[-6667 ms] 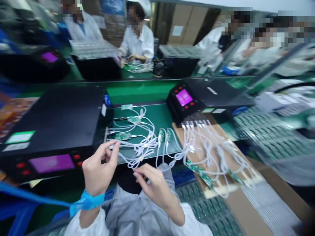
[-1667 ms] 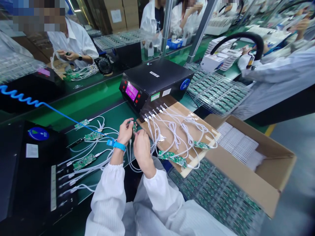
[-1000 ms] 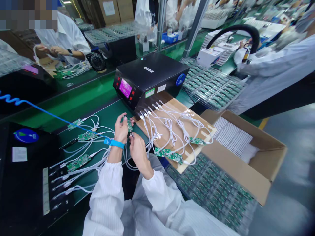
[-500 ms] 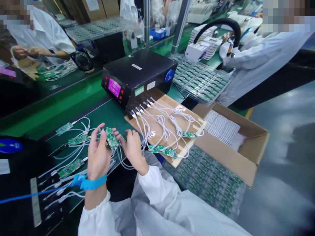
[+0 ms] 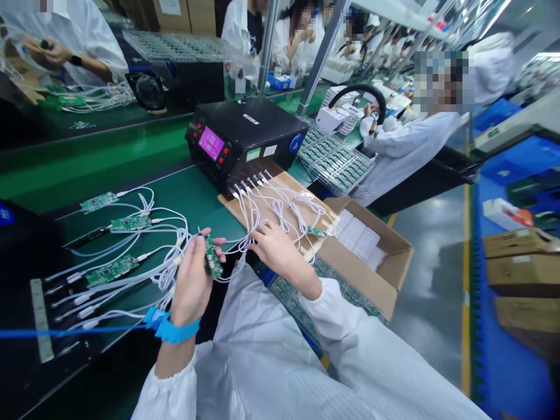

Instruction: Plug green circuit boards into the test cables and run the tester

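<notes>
Surface: green, crowded at the left.
Co-worker: white coat, at right, well apart from both hands.
Black unit: far side of the surface; magenta screen lit.
Carton: open, beyond the right forearm; rows of slim white pieces inside.
Cardboard sheet: flat before the black unit, white leads looped across it.
Clear tray: filled with small boards, just right of the black unit.
White cable bundle: heaped just left of the left hand, partly hidden by it — the chief clutter there.
Right hand: fingers bent at the leads, blocking sight of some; whether the grip pinches one, cannot tell.
Left hand: grip closed, thumb and fingers pinching the circuit board.
Wrist strap: blue, on the left wrist, cord running off left.
Loose boards: three, green, lying among cables on the surface.
Circuit board: tilted up, partly covered by the left hand — between cable bundle and right hand.
</notes>
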`<state>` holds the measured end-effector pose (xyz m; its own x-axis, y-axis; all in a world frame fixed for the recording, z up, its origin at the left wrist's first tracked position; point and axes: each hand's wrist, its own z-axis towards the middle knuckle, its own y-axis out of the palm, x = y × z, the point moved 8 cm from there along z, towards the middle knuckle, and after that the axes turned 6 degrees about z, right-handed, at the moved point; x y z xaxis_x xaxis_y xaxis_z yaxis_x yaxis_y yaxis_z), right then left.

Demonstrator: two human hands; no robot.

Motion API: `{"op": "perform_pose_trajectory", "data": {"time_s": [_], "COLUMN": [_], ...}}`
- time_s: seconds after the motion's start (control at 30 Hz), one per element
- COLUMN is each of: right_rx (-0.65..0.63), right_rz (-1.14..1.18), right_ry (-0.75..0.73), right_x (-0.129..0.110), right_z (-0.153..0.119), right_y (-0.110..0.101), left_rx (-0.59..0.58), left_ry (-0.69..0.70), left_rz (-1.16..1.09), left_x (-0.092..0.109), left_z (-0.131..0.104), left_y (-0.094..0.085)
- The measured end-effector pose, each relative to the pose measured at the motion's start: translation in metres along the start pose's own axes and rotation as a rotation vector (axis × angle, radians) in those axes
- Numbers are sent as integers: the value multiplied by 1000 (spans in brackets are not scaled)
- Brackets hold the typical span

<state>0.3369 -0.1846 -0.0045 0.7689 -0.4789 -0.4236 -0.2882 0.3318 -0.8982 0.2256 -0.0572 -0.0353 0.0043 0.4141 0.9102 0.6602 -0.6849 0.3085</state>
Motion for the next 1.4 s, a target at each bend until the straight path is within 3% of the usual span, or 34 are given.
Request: {"op": "perform_pose_trajectory", "data": {"time_s": [0.2, 0.33, 0.5, 0.63, 0.87, 1.13, 1.4], "right_rx": [-164, -210, -142, -107, -124, -373, -523], "right_rz": [-145, -95, 199, 298, 499, 811, 978], "right_ry": [-148, -181, -92, -44, -65, -47, -163], "right_x": [32, 42, 60, 76, 90, 104, 119], "right_z": [-14, -19, -21, -18, -11, -14, -9], "right_y": [12, 5, -16, -25, -35, -44, -47], "left_rx": [-198, -301, -381, -436, -408, -324, -265], "left_ry": [39, 168, 297, 368, 511, 665, 856], "left_rz": [351, 481, 493, 533, 621, 746, 863], "left_x": [-46, -52, -53, -54, -49, -52, -48], "left_z": [10, 9, 12, 14, 9, 7, -5], "left_y": [37, 64, 97, 118, 143, 156, 174]}}
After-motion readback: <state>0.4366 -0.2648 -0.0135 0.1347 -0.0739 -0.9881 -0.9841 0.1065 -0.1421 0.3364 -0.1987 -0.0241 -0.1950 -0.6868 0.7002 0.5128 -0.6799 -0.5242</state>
